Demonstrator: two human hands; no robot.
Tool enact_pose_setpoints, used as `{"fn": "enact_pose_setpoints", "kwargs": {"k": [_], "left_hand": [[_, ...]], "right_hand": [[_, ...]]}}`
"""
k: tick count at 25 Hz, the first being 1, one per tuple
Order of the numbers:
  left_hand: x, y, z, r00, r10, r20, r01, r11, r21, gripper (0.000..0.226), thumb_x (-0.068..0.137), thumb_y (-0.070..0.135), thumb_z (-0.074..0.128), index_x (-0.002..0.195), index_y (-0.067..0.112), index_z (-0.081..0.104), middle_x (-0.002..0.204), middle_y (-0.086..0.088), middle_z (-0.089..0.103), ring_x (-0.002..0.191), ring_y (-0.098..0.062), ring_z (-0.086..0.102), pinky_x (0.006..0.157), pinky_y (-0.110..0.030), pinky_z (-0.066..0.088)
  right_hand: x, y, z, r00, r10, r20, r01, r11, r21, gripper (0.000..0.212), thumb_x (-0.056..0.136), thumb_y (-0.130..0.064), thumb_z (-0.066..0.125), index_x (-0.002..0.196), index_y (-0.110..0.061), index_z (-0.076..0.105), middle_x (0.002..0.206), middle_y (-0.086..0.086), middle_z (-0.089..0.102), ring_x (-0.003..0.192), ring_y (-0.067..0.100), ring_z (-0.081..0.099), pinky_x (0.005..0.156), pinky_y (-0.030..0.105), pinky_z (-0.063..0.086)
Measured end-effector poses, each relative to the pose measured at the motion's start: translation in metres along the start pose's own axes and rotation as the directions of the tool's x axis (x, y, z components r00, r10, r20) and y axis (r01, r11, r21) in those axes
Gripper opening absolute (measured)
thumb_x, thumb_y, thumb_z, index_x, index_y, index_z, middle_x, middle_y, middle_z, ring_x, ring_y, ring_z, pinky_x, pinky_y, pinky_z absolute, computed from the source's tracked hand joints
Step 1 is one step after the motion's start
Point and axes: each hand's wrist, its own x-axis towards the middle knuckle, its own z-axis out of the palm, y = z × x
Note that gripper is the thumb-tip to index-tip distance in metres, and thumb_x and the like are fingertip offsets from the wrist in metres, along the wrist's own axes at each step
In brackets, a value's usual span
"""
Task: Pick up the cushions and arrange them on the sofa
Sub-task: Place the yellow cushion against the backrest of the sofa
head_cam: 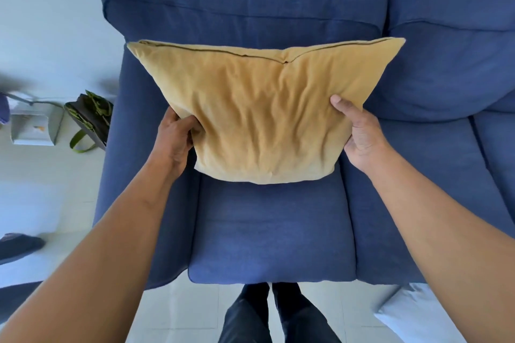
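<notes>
A mustard-yellow cushion (262,111) stands tilted against the back of the blue sofa (267,234), its zip seam along the top edge. My left hand (174,139) grips its lower left edge, fingers pinching the fabric. My right hand (359,133) holds the right edge, with the thumb on the front and the fingers hidden behind the cushion. The cushion's bottom edge rests on or just above the left seat cushion; I cannot tell which.
A white cushion (418,315) lies on the tiled floor at the lower right. A dark bag with green handles (90,117) and a white box (30,127) sit left of the sofa arm. My legs (273,315) stand at the sofa's front.
</notes>
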Motion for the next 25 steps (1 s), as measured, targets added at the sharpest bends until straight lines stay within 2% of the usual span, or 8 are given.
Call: {"fn": "enact_pose_setpoints", "kwargs": {"k": [3, 7, 9, 13, 16, 19, 22, 25], "left_hand": [[0.054, -0.006, 0.006, 1.0, -0.02, -0.019, 0.021, 0.999, 0.037, 0.06, 0.07, -0.005, 0.053, 0.128, 0.01, 0.06, 0.107, -0.004, 0.07, 0.101, -0.024, 0.068, 0.091, -0.041, 0.059], [0.097, -0.02, 0.024, 0.988, -0.155, -0.023, 0.156, 0.967, 0.203, 0.061, 0.075, -0.006, 0.057, 0.132, 0.017, 0.058, 0.112, -0.002, 0.071, 0.106, -0.025, 0.066, 0.089, -0.044, 0.06], [0.107, -0.019, 0.03, 0.986, -0.165, -0.022, 0.165, 0.955, 0.245, 0.061, 0.072, -0.008, 0.056, 0.128, 0.017, 0.062, 0.103, 0.0, 0.071, 0.099, -0.023, 0.064, 0.084, -0.041, 0.06], [0.119, 0.001, 0.024, 0.987, -0.113, -0.117, 0.132, 0.977, 0.169, 0.055, 0.065, -0.004, 0.054, 0.118, 0.01, 0.062, 0.099, -0.005, 0.067, 0.095, -0.025, 0.062, 0.09, -0.046, 0.057], [0.123, 0.011, 0.017, 0.989, -0.075, -0.127, 0.08, 0.996, 0.038, 0.047, 0.071, 0.006, 0.06, 0.116, 0.017, 0.066, 0.107, 0.001, 0.071, 0.102, -0.022, 0.066, 0.087, -0.039, 0.057], [0.119, 0.021, 0.018, 0.993, -0.112, -0.033, 0.115, 0.983, 0.141, 0.037, 0.076, 0.021, 0.071, 0.112, 0.03, 0.068, 0.12, 0.003, 0.073, 0.108, -0.018, 0.068, 0.087, -0.036, 0.056], [0.108, 0.03, 0.018, 0.992, -0.099, -0.078, 0.115, 0.962, 0.248, 0.028, 0.083, 0.033, 0.074, 0.109, 0.03, 0.065, 0.119, 0.006, 0.071, 0.108, -0.017, 0.065, 0.082, -0.032, 0.051], [0.079, 0.031, 0.022, 0.992, -0.047, -0.117, 0.082, 0.947, 0.312, 0.037, 0.091, 0.032, 0.068, 0.126, 0.021, 0.062, 0.113, 0.006, 0.07, 0.108, -0.018, 0.065, 0.072, -0.025, 0.049]], "right_hand": [[0.05, 0.007, 0.009, 1.0, 0.001, -0.018, -0.002, 0.998, -0.055, 0.056, 0.083, -0.032, 0.088, 0.133, -0.016, 0.07, 0.127, -0.001, 0.08, 0.12, 0.019, 0.075, 0.109, 0.045, 0.055], [0.092, 0.025, 0.017, 0.985, 0.104, -0.138, -0.125, 0.981, -0.151, 0.065, 0.081, -0.038, 0.087, 0.138, -0.019, 0.063, 0.133, -0.002, 0.072, 0.124, 0.022, 0.065, 0.113, 0.06, 0.047], [0.102, 0.025, 0.023, 0.977, 0.141, -0.158, -0.168, 0.971, -0.173, 0.072, 0.08, -0.044, 0.086, 0.141, -0.02, 0.058, 0.135, -0.002, 0.067, 0.123, 0.024, 0.06, 0.113, 0.063, 0.044], [0.108, 0.01, 0.024, 0.979, 0.09, -0.182, -0.13, 0.966, -0.222, 0.068, 0.074, -0.053, 0.088, 0.129, -0.024, 0.06, 0.119, -0.011, 0.067, 0.107, 0.014, 0.062, 0.108, 0.058, 0.047], [0.106, 0.009, 0.02, 0.979, 0.039, -0.2, -0.083, 0.972, -0.219, 0.057, 0.079, -0.054, 0.085, 0.124, -0.027, 0.061, 0.117, -0.015, 0.067, 0.106, 0.009, 0.062, 0.104, 0.057, 0.049], [0.104, 0.001, 0.025, 0.968, 0.075, -0.238, -0.127, 0.969, -0.213, 0.047, 0.083, -0.052, 0.084, 0.115, -0.026, 0.062, 0.128, -0.005, 0.068, 0.12, 0.024, 0.062, 0.109, 0.06, 0.048], [0.093, -0.011, 0.028, 0.958, 0.061, -0.282, -0.143, 0.949, -0.281, 0.042, 0.086, -0.052, 0.082, 0.105, -0.02, 0.064, 0.128, 0.002, 0.067, 0.124, 0.029, 0.061, 0.109, 0.058, 0.051], [0.064, -0.015, 0.025, 0.943, 0.042, -0.33, -0.164, 0.922, -0.352, 0.06, 0.092, -0.051, 0.075, 0.125, -0.002, 0.066, 0.13, 0.016, 0.07, 0.124, 0.036, 0.065, 0.104, 0.056, 0.057]]}}
